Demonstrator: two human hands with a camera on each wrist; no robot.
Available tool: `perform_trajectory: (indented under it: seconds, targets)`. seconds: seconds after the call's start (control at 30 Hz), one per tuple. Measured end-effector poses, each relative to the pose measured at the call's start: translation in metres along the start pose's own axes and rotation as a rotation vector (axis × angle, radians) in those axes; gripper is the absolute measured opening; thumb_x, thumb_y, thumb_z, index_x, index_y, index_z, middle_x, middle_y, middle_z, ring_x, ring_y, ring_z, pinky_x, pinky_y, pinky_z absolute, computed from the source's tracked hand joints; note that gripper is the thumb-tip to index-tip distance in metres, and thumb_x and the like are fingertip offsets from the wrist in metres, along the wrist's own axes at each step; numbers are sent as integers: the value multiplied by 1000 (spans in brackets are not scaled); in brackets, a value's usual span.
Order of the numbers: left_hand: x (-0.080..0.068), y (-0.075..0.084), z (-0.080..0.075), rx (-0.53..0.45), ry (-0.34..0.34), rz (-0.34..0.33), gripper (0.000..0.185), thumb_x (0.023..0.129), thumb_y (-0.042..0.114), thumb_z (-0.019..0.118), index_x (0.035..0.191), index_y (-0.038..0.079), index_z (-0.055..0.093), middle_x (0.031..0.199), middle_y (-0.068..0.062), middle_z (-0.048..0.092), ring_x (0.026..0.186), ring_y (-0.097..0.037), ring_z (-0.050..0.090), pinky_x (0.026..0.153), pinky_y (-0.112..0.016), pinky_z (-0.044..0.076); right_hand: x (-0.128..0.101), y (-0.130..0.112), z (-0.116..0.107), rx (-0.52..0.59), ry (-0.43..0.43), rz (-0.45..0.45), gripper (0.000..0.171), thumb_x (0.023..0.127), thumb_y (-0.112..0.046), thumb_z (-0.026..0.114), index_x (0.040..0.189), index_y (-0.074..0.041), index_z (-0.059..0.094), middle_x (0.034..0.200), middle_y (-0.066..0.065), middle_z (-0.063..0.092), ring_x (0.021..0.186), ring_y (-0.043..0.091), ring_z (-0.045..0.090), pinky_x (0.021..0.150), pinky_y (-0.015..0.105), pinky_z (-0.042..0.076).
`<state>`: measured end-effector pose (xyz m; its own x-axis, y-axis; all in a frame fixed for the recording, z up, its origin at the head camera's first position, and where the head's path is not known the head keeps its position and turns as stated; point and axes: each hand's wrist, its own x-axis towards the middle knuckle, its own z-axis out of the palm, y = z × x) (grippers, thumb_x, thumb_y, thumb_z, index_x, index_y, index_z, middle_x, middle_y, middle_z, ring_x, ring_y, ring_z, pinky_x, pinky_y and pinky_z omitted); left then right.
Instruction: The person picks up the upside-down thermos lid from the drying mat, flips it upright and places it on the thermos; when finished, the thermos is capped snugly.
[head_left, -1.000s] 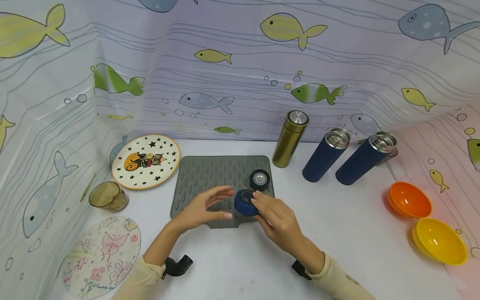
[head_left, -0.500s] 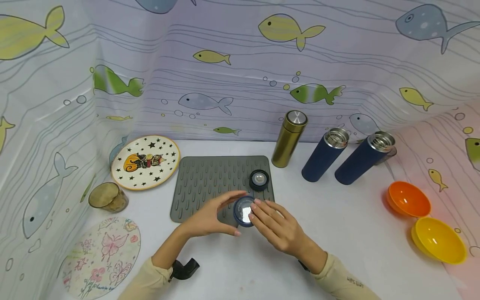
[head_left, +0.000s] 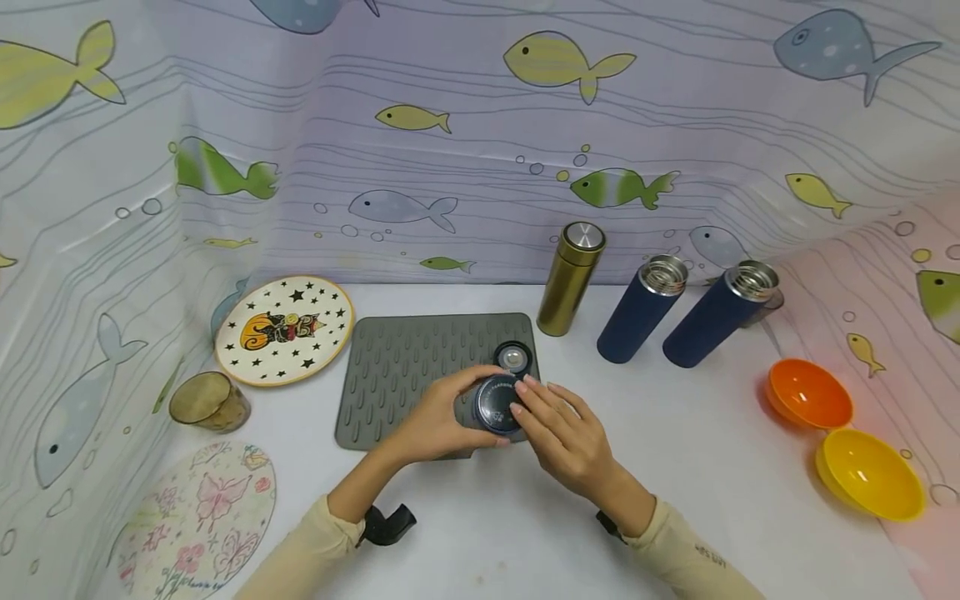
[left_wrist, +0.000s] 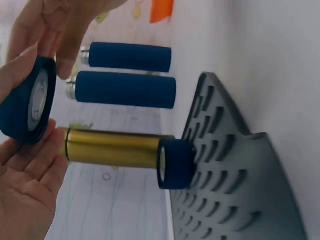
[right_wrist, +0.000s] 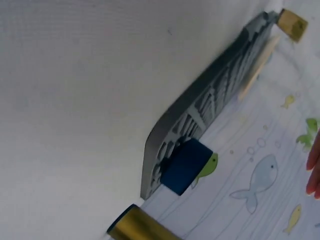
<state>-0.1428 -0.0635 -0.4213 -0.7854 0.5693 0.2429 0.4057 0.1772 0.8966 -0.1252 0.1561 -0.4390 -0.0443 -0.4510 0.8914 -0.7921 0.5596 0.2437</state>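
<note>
a blue lid (head_left: 495, 406) is clamped by curled fingers and thumb of the left hand (head_left: 435, 427), over the grey mat (head_left: 416, 358) toward its near right corner; its top is touched by straight fingers of the right hand (head_left: 567, 440)!

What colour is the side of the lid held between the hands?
The lid has a dark blue side; the left wrist view shows it best.
</note>
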Motion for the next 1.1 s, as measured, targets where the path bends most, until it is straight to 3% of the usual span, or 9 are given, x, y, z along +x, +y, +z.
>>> perform_trajectory:
  seconds: [0.13, 0.23, 0.33, 0.43, 0.6, 0.67, 0.87, 1.0, 1.1]
  targets:
    - [22, 8, 0, -20, 44, 38, 75, 69, 14, 91, 135, 13, 54, 132, -4, 62, 123, -19, 60, 109, -39, 44, -8, 15, 0, -14, 41, 228, 25, 96, -9, 62, 112, 10, 66, 117, 28, 67, 103, 41, 66, 86, 46, 52]
    - [40, 14, -2, -23, 72, 53, 76, 69, 12, 91, 135, 11, 53, 132, -4, 62, 124, -19, 59, 111, -38, 43, -15, 35, -2, -9, 112, 474, 40, 91, -12, 71, 119, 14, 59, 128, 30, 59, 116, 43, 58, 100, 44, 47]
    - [58, 21, -3, -23, 90, 61, 77, 70, 13, 91, 138, 11, 52, 133, -5, 61, 125, -20, 58, 110, -38, 44, -19, 64, -6, -3, 229, 744, 59, 81, -6, 80, 130, 11, 51, 139, 28, 49, 132, 37, 47, 108, 42, 40]
    - [76, 26, -2, -34, 102, 54, 78, 72, 16, 90, 141, 16, 51, 135, -2, 59, 127, -18, 56, 110, -37, 43, -24, 96, -9, -33, 313, 968, 76, 76, -3, 84, 140, 3, 43, 147, 21, 41, 139, 24, 38, 106, 42, 38]
    - [102, 27, 3, -49, 122, 31, 77, 74, 18, 88, 142, 20, 51, 137, 1, 59, 129, -13, 53, 112, -36, 40, -37, 130, -11, -36, 298, 1233, 94, 77, -19, 87, 150, -5, 31, 152, 10, 34, 141, 16, 34, 110, 43, 35]
    - [112, 28, 5, -42, 133, 33, 76, 75, 19, 88, 141, 18, 52, 135, 0, 60, 129, -13, 53, 114, -36, 39, -41, 137, -9, -16, 273, 1296, 97, 76, -23, 88, 151, -6, 29, 153, 10, 33, 141, 18, 35, 112, 43, 36]
    - [134, 34, 11, -51, 133, 40, 76, 75, 18, 88, 141, 14, 50, 134, -2, 60, 133, -14, 49, 118, -38, 32, -47, 146, -2, 11, 214, 1368, 92, 77, -24, 87, 148, -4, 32, 147, 15, 45, 137, 24, 43, 115, 39, 33]
    - [140, 38, 14, -50, 130, 36, 78, 75, 18, 88, 142, 11, 49, 134, -4, 60, 135, -16, 48, 119, -39, 31, -46, 145, 1, 17, 201, 1410, 86, 77, -26, 86, 145, -7, 37, 139, 13, 54, 130, 24, 52, 111, 37, 38]
    - [140, 40, 16, -35, 133, 32, 77, 75, 18, 88, 141, 10, 49, 132, -4, 61, 132, -17, 50, 119, -40, 31, -45, 140, 1, 40, 214, 1389, 81, 77, -24, 87, 142, -8, 41, 137, 11, 55, 128, 23, 54, 109, 39, 41]
